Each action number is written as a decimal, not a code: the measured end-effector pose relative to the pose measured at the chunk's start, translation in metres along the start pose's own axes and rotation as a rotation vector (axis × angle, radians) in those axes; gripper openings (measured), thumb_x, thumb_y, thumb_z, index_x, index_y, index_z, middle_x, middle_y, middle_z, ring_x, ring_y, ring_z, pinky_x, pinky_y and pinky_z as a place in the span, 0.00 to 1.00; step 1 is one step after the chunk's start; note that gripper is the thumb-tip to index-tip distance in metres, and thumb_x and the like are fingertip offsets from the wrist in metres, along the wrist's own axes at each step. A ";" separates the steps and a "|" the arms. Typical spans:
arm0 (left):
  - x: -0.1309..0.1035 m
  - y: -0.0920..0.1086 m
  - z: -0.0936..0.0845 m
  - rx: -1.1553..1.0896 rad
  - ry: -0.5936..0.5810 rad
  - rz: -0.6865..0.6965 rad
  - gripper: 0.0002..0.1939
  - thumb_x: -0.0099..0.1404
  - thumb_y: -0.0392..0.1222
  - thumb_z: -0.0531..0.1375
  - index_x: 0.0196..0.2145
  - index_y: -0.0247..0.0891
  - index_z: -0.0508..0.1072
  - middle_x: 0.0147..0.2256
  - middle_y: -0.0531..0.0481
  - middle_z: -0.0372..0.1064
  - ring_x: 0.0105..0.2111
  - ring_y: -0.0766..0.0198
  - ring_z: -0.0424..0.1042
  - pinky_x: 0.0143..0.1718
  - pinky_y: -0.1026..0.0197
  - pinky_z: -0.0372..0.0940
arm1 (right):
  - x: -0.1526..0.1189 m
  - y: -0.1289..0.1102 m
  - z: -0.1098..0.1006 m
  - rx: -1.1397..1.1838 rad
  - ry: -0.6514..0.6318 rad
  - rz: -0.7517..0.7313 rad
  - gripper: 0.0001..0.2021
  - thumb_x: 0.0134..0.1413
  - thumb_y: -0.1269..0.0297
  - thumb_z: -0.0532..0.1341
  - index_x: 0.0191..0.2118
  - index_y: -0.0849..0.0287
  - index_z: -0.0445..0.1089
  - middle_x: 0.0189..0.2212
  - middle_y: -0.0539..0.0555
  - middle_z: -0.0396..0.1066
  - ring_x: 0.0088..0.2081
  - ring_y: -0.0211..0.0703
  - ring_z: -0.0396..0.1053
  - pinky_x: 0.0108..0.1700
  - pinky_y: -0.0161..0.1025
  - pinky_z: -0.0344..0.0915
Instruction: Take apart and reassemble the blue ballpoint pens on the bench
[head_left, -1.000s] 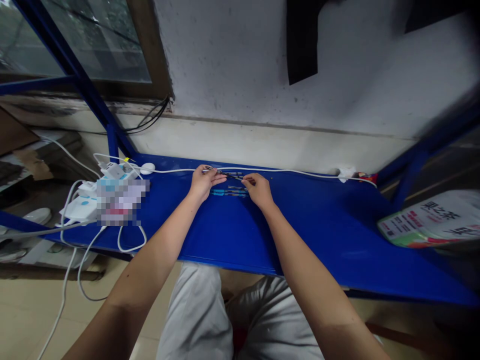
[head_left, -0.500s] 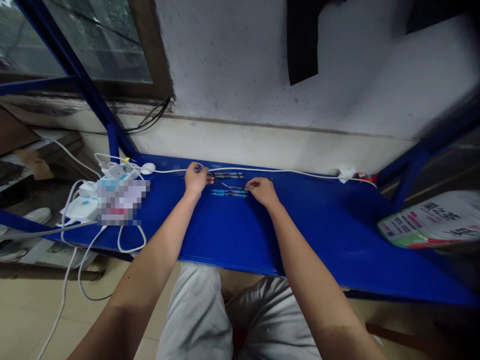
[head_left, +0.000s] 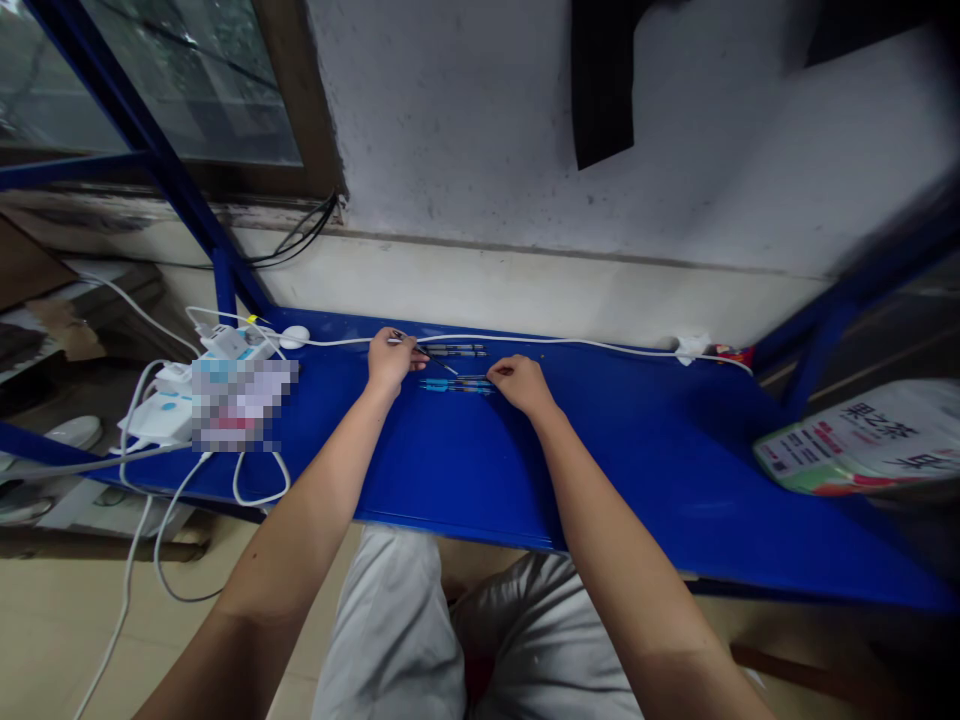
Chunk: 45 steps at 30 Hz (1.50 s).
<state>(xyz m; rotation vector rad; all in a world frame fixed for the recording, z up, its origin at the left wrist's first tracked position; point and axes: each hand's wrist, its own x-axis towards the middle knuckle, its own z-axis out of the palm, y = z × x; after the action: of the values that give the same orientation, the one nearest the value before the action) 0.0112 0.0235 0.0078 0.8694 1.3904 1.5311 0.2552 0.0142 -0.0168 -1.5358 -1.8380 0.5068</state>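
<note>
My left hand (head_left: 393,360) is closed on a thin dark pen (head_left: 441,362), whose pale tip slants down to the right. Behind it, dark pens (head_left: 469,350) lie side by side on the blue table (head_left: 457,470). Closer to me lie several blue pens (head_left: 439,385), parallel to the table's edge. At their right end is my right hand (head_left: 517,382), its thumb and fingertips pinched round the end of a thin rod that lies along the blue pens. The fingers partly hide that rod.
A white cable (head_left: 600,346) runs along the table's back. White power strips (head_left: 161,410) with cords and a blurred-out item are at the left. A large printed bottle (head_left: 862,440) lies at the right, with a white crumpled piece (head_left: 691,349) behind.
My right hand has moved slightly left, bringing the thin rod down against the blue pens. My left hand has barely moved and still holds the dark pen.
</note>
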 end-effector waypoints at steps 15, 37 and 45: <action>-0.004 0.007 0.000 0.040 0.019 -0.053 0.10 0.64 0.33 0.64 0.34 0.39 0.64 0.21 0.53 0.70 0.23 0.57 0.80 0.26 0.61 0.74 | -0.001 -0.005 -0.003 -0.048 -0.032 0.033 0.06 0.57 0.69 0.66 0.33 0.57 0.84 0.37 0.56 0.80 0.37 0.44 0.75 0.44 0.37 0.67; -0.014 0.000 0.009 -0.214 -0.220 -0.001 0.11 0.65 0.38 0.68 0.36 0.38 0.66 0.27 0.50 0.75 0.32 0.55 0.83 0.34 0.59 0.75 | 0.002 -0.010 0.007 0.314 0.036 -0.042 0.05 0.59 0.69 0.62 0.32 0.56 0.74 0.31 0.54 0.80 0.37 0.48 0.78 0.44 0.43 0.69; -0.023 -0.005 0.019 -0.281 -0.378 0.094 0.12 0.63 0.40 0.71 0.40 0.37 0.74 0.32 0.47 0.79 0.34 0.59 0.82 0.40 0.58 0.75 | 0.001 -0.016 0.014 0.556 0.074 -0.120 0.05 0.58 0.63 0.61 0.36 0.56 0.74 0.32 0.53 0.79 0.38 0.49 0.79 0.45 0.45 0.71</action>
<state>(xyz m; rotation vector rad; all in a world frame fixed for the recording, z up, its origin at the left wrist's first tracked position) 0.0382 0.0098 0.0066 0.9955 0.8519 1.4923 0.2342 0.0129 -0.0157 -1.0481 -1.5465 0.8106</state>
